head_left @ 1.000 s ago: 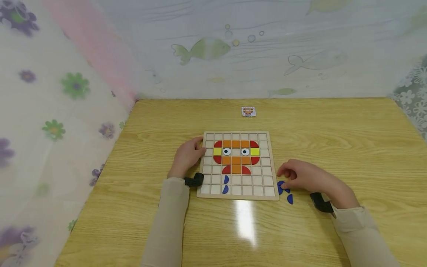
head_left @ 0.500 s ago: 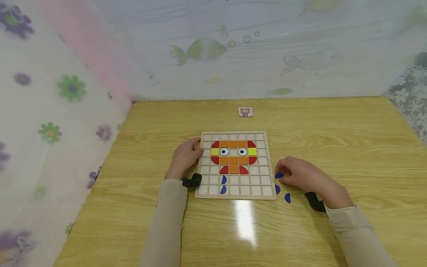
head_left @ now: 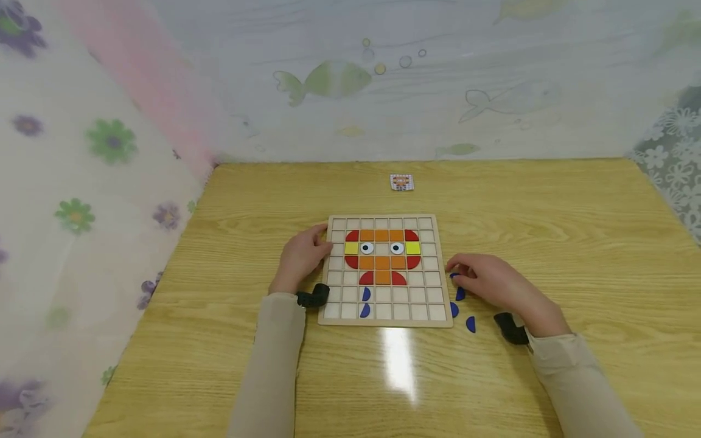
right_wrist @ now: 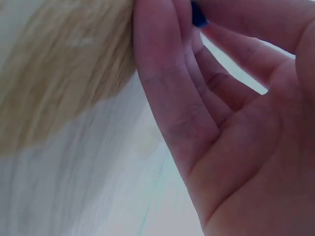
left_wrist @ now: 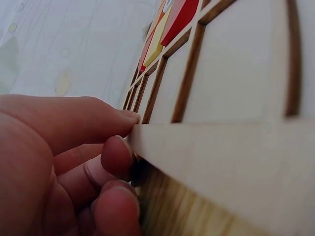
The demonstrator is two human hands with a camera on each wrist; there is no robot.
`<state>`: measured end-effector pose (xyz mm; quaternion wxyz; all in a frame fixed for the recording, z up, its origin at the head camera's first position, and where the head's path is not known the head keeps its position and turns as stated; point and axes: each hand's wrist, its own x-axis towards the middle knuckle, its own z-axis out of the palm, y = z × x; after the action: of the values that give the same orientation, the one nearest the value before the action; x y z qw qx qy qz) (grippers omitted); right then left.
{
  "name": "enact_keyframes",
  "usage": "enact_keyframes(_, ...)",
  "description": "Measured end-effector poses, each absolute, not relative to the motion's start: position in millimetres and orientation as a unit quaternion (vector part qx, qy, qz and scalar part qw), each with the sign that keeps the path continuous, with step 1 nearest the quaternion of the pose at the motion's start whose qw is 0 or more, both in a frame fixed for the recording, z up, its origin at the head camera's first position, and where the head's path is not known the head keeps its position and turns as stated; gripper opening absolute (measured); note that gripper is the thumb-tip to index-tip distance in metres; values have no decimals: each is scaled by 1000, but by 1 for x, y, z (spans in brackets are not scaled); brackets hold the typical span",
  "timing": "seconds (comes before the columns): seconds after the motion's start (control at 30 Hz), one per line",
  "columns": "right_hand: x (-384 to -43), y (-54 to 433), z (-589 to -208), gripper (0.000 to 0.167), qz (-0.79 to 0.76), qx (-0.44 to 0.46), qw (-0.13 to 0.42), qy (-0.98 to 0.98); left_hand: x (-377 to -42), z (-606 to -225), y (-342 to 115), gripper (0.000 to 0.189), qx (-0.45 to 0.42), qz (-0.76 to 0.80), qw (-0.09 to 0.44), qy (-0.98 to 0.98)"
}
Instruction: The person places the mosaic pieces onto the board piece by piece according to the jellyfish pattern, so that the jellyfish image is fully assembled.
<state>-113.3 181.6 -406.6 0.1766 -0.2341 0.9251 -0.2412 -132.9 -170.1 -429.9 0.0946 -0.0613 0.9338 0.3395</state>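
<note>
A wooden grid board (head_left: 339, 311) lies on the table with colored pieces set in its squares: orange squares (head_left: 381, 263), red quarter-circle pieces (head_left: 414, 262), yellow squares (head_left: 412, 247) and round eye pieces (head_left: 397, 248). Two blue half-circle pieces (head_left: 366, 294) sit in its lower squares, one above the other. My left hand (head_left: 300, 258) holds the board's left edge, its thumb and fingers (left_wrist: 118, 156) at the rim. Just off the right edge, my right hand (head_left: 490, 281) pinches a blue half-circle piece (right_wrist: 198, 15), mostly hidden by the fingers.
Loose blue half-circle pieces (head_left: 471, 324) lie on the table (head_left: 493, 389) below the right hand, some beside the board. A small pattern card (head_left: 402, 182) lies behind the board. Walls with printed fish and flowers border the table at the back and left.
The right hand has picked up a blue half-circle piece from the loose group and moved slightly up and left. The left hand stays at the board's edge. The head view has shifted slightly.
</note>
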Motion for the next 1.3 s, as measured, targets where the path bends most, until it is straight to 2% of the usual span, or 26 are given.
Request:
enact_keyframes(0.57,-119,149,-391,8,-273,-224,184,917,-134,-428,-171,51,-57,341,97,933)
enact_keyframes(1.3,-102,85,-399,6,-300,-286,162,896,-134,-427,-171,50,-53,330,90,938)
